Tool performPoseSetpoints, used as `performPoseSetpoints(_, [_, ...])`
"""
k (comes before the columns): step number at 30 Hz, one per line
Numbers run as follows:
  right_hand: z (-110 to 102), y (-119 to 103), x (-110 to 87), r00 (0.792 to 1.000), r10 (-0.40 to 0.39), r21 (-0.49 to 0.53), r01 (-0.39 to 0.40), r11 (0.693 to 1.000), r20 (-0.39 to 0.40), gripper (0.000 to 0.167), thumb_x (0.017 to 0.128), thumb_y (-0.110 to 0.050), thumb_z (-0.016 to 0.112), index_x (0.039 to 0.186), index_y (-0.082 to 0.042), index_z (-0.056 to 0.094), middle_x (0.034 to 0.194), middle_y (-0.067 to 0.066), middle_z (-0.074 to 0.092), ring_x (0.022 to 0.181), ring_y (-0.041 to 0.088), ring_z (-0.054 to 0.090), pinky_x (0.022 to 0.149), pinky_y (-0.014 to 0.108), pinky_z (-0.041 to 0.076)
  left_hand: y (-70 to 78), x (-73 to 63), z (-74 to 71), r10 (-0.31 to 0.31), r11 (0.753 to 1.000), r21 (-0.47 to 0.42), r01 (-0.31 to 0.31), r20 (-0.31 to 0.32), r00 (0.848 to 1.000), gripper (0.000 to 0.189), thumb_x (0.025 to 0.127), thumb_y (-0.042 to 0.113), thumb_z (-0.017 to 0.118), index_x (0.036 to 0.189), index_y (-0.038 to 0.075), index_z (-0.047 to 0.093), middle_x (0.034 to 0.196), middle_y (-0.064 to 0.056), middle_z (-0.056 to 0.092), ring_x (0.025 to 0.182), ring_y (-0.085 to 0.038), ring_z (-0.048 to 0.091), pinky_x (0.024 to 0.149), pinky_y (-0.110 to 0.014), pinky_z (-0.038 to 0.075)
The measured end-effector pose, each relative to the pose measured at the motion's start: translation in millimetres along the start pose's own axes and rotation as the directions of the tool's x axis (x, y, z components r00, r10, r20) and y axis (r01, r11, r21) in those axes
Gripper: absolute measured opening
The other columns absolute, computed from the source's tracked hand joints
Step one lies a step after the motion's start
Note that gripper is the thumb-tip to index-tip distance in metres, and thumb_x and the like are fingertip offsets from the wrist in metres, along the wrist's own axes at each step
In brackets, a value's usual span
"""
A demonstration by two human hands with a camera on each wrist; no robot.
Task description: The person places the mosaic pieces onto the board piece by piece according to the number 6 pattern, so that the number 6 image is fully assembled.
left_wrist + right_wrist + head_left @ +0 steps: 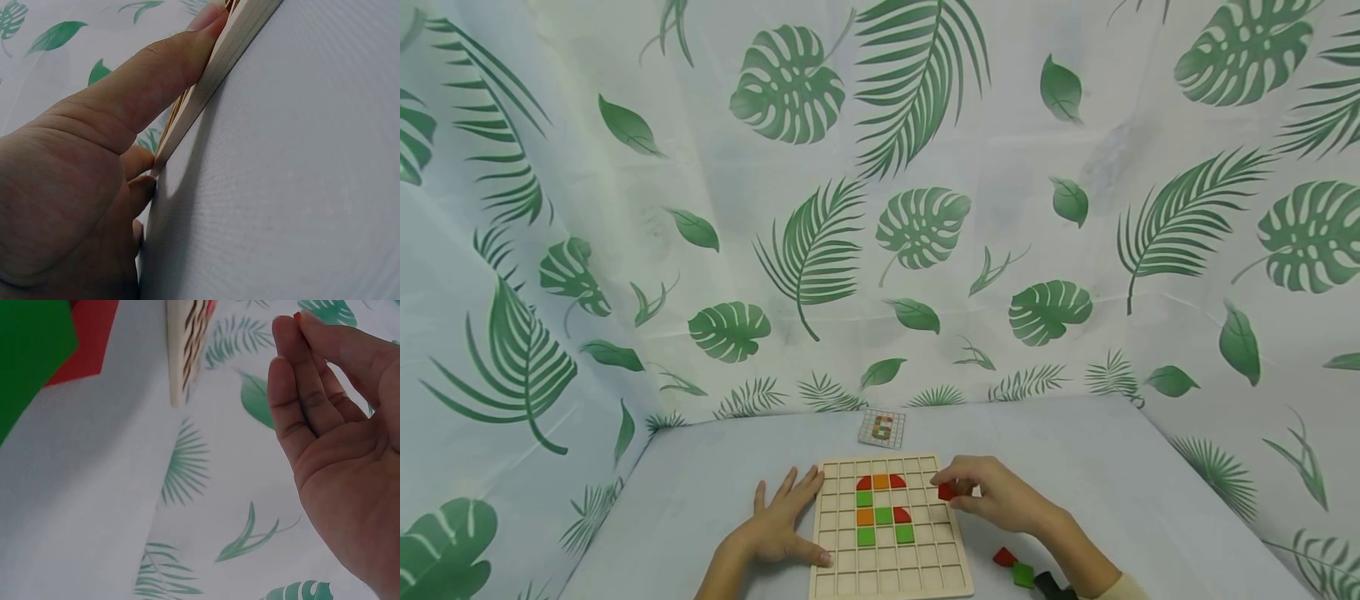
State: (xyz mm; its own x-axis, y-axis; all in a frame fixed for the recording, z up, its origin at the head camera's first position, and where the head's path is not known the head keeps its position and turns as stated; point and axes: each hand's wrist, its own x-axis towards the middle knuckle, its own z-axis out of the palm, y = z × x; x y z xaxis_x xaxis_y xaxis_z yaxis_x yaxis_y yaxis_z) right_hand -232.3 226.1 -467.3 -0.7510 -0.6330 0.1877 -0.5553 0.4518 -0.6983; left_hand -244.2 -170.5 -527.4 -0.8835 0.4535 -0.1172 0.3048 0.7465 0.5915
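A wooden grid board (917,579) lies flat on the table, with several red, orange and green tiles set in its squares. My left hand (778,525) rests along the board's left side, fingers spread and straight, the thumb on its edge. In the left wrist view, the thumb (150,81) lies against the board's rim (212,75). Over the board's upper right edge, my right hand (996,492) pinches a red tile (947,492) between thumb and fingertips. Only a sliver of that tile (297,316) shows in the right wrist view.
Behind the board lies a small pattern card (882,428) with a coloured figure on a grid. Loose tiles lie near my right forearm: a red one (1004,557), a green one (1023,575) and dark pieces (1048,583). Leaf-printed cloth (865,250) surrounds the table.
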Motion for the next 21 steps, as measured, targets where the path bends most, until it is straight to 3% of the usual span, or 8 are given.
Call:
performPoseSetpoints(12, [11.3, -17.1, 16.8, 0.997, -0.075, 0.003, 0.075, 0.997, -0.029, 0.036, 0.092, 0.000, 0.074, 0.123, -0.019, 0.076, 0.100, -0.006, 0.075, 0.083, 0.001, 0.060, 0.074, 0.023, 0.058, 1.8, -2.4, -0.6, 0.005, 1.000, -0.002, -0.005, 0.008, 1.000, 0.131, 0.066, 0.065, 0.090, 0.167, 0.014, 0.022, 0.176, -0.010, 0.015, 0.161, -0.047, -0.001, 0.111, -0.081, -0.021])
performPoseSetpoints(17, [17.2, -24.0, 28.1, 0.990, -0.141, -0.013, 0.141, 0.990, 0.016, 0.033, 0.096, 0.000, 0.070, 0.121, -0.020, 0.078, 0.100, -0.004, 0.075, 0.084, 0.002, 0.060, 0.073, 0.023, 0.058, 2.4, -2.0, -1.0, 0.003, 1.000, 0.005, -0.003, 0.003, 1.000, 0.131, 0.066, 0.065, 0.090, 0.167, 0.015, 0.023, 0.176, -0.010, 0.016, 0.161, -0.046, 0.000, 0.112, -0.081, -0.020])
performPoseSetpoints(21, [23.1, -30.3, 37.0, 0.987, -0.143, -0.015, 0.145, 0.989, 0.077, 0.028, 0.098, -0.004, 0.068, 0.121, -0.019, 0.075, 0.105, -0.006, 0.074, 0.089, -0.001, 0.062, 0.078, 0.022, 0.059, 3.0, -2.2, -1.5, -0.002, 1.000, 0.004, 0.002, 0.001, 1.000, 0.131, 0.066, 0.066, 0.089, 0.167, 0.015, 0.023, 0.176, -0.010, 0.016, 0.161, -0.046, 0.000, 0.112, -0.081, -0.019])
